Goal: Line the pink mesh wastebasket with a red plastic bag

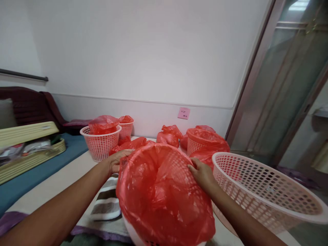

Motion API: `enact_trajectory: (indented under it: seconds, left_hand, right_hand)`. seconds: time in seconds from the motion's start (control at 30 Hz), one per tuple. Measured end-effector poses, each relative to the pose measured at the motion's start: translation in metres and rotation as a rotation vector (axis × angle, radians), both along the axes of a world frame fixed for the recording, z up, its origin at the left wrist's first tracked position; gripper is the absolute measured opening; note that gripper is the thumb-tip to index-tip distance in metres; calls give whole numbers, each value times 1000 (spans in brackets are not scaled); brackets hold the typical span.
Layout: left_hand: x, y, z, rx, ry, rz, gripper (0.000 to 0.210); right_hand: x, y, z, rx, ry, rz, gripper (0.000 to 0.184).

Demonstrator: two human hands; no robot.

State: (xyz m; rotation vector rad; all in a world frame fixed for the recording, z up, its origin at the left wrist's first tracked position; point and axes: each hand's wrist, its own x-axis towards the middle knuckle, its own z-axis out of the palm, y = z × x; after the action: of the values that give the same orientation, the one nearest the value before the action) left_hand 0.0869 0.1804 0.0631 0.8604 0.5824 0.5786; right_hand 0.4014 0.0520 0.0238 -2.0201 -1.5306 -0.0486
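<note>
In front of me a white perforated plastic basket tilts its opening toward me. A thin red plastic bag lines it and is folded out over the rim. My left hand is closed on the bag at the rim's far left, with its fingertips partly hidden behind the edge. On the right side of the rim, my right hand pinches the bag's edge, thumb on the inside. Beneath the basket lies a striped grey, brown and white cloth.
Behind stand a white basket with a red bag, a smaller one, and a red-lined basket. Loose red bags lie between. A large pink basket is close on my right. A pink note sticks to the wall.
</note>
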Motion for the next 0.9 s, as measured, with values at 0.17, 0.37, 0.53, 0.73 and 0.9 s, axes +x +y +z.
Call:
enact_trajectory:
  seconds: [0.17, 0.37, 0.53, 0.73, 0.9]
  left_hand:
    - [-3, 7, -11, 31, -10, 4, 19]
    - [4, 11, -50, 24, -11, 82, 23]
    - [-4, 13, -51, 49, 56, 238, 27]
    - [-11, 1, -28, 160, 184, 276, 27]
    - [-1, -11, -38, 138, 149, 288, 13]
  right_hand:
    - [10, 9, 12, -32, 51, -42, 22]
    - [19, 13, 17, -69, 59, -113, 24]
    - [21, 12, 15, -86, 66, -145, 28]
    - [23, 15, 12, -71, 92, -129, 27]
    - [35, 18, 3, -39, 158, -135, 22]
